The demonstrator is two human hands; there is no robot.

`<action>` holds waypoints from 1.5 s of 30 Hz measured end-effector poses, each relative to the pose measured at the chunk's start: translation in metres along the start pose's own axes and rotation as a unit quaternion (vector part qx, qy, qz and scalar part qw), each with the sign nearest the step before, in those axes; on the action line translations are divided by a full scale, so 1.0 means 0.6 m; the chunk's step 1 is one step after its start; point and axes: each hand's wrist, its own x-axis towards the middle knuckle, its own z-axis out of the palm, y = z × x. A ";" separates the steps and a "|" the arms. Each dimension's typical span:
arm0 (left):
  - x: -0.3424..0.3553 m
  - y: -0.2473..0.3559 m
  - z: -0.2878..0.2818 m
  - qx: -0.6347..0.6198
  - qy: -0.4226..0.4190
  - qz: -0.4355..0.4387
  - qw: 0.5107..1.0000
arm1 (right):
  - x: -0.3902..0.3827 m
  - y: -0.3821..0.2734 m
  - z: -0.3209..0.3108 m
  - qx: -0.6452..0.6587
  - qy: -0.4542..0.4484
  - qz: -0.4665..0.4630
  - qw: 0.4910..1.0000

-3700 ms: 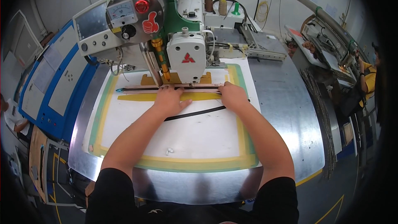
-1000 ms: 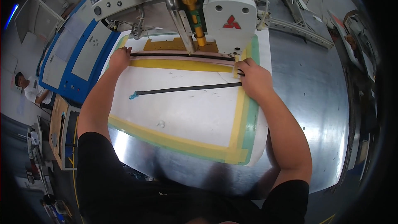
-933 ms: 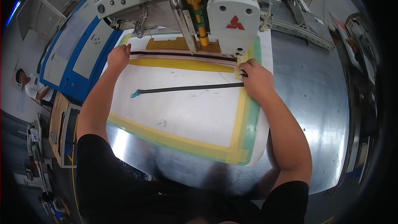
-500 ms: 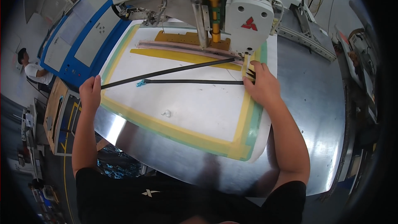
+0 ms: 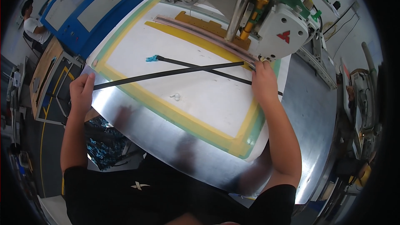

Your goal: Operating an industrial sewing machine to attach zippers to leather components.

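At the left, my left hand (image 5: 82,93) is closed on the end of a flat black strap (image 5: 166,73). The strap stretches across the white work plate (image 5: 137,112) to the fingertips of my right hand (image 5: 265,83), beside the sewing machine head (image 5: 281,35). My right hand is curled, with a small dark pointed tool (image 5: 251,67) partly showing at its fingers; the rest is hidden. A second black strap (image 5: 225,74) lies crossing under the first, passing beneath my right hand. Its left end carries a blue tuft (image 5: 152,58).
Yellow and pink guide strips (image 5: 183,33) lie behind the straps. Yellow and green tape (image 5: 175,118) borders the plate. White scraps (image 5: 176,96) rest on it. A shiny metal table (image 5: 308,133) surrounds it. A blue machine (image 5: 91,12) and a seated person (image 5: 33,25) are far left.
My view has shifted. My left hand has moved outward and toward me with the strap. The two straps now cross, where they were apart before. The right hand's pointed tool shows less.
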 end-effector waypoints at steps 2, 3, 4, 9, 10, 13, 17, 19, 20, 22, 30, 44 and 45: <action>-0.008 -0.002 0.001 -0.015 0.000 0.001 1.000 | 0.008 0.000 0.005 -0.001 -0.009 -0.013 1.000; -0.012 -0.001 0.003 -0.019 -0.002 -0.002 1.000 | 0.012 0.000 0.007 -0.002 -0.021 0.001 1.000; -0.015 -0.002 0.003 -0.024 -0.003 -0.005 1.000 | 0.015 0.000 0.009 -0.003 -0.033 0.015 0.999; -0.013 -0.025 -0.002 -0.035 0.008 -0.042 0.998 | 0.020 -0.012 0.009 0.111 -0.015 0.008 0.994; -0.013 -0.025 -0.001 -0.037 0.001 -0.040 0.999 | 0.019 -0.016 0.010 0.151 -0.005 -0.025 0.988; -0.004 -0.006 0.020 -0.030 -0.015 -0.032 0.999 | 0.016 -0.051 0.001 0.143 -0.092 -0.058 0.984; 0.019 -0.025 0.051 -0.031 -0.006 -0.039 0.999 | 0.021 -0.049 0.012 0.147 -0.136 -0.037 0.979; 0.042 -0.023 0.068 -0.029 0.000 -0.024 0.999 | 0.018 -0.042 -0.012 0.119 -0.136 -0.018 0.983; 0.053 -0.018 0.078 -0.028 0.003 -0.002 1.000 | 0.013 -0.029 -0.027 0.151 -0.104 -0.022 0.983; 0.065 0.026 0.098 -0.011 -0.011 -0.054 0.998 | -0.001 -0.022 -0.098 0.269 -0.095 0.108 0.952; 0.082 0.141 0.226 -0.095 -0.130 0.127 0.979 | -0.261 0.170 -0.504 0.493 0.340 0.129 0.791; 0.127 0.024 0.148 -0.083 -0.450 0.307 0.835 | -0.542 -0.218 -0.769 -0.043 0.655 0.163 0.736; 0.127 0.015 0.152 -0.091 -0.461 0.327 0.820 | -0.546 -0.219 -0.765 -0.092 0.667 0.192 0.714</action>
